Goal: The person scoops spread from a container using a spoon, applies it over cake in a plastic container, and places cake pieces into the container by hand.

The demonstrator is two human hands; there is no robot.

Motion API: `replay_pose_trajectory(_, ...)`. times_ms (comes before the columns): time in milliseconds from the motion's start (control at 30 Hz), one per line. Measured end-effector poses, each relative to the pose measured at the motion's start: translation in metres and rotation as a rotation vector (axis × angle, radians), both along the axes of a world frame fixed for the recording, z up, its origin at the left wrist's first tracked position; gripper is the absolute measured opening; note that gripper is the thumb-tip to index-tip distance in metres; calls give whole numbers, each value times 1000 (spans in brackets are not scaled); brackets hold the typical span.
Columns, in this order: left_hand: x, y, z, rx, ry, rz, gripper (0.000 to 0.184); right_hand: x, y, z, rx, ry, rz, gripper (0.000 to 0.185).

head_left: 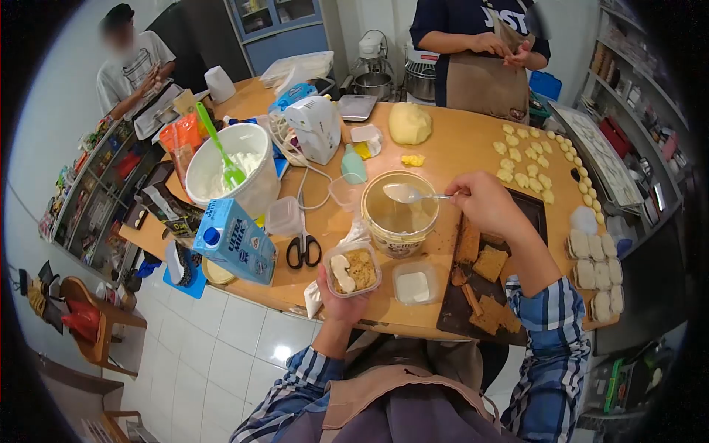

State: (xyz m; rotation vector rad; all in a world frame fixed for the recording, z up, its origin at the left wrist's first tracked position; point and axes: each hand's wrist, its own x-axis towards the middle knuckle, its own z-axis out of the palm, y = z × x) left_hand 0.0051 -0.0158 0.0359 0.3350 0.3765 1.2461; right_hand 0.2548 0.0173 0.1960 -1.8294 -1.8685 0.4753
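Cup (354,294), clasped in the left hand (342,304) near the tub (399,244), appears light, thin-walled and easily squeezed, best held low around its sides, while the right hand (485,204) pinches the light, stiff spoon (405,193) by its handle over the tub's opening.

A person's left hand (343,304) cups palm-up, nearer and left of the round tub (401,242); the right hand (484,203) pinches, raised, just right of the tub.
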Motion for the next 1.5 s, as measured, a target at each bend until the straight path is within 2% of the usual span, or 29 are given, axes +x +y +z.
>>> replay_pose_trajectory(300,19,-1,56,-10,38,-20,77,12,-7,31,70,130,64,19)
replay_pose_trajectory(400,21,3,59,67,66,-65,77,14,-10,41,42,205,67,18)
replay_pose_trajectory(600,24,11,58,165,8,-136,74,16,-10,53,124,149,89,19)
replay_pose_trajectory(1500,39,18,63,177,10,-144,74,22,-12,68,91,143,93,18)
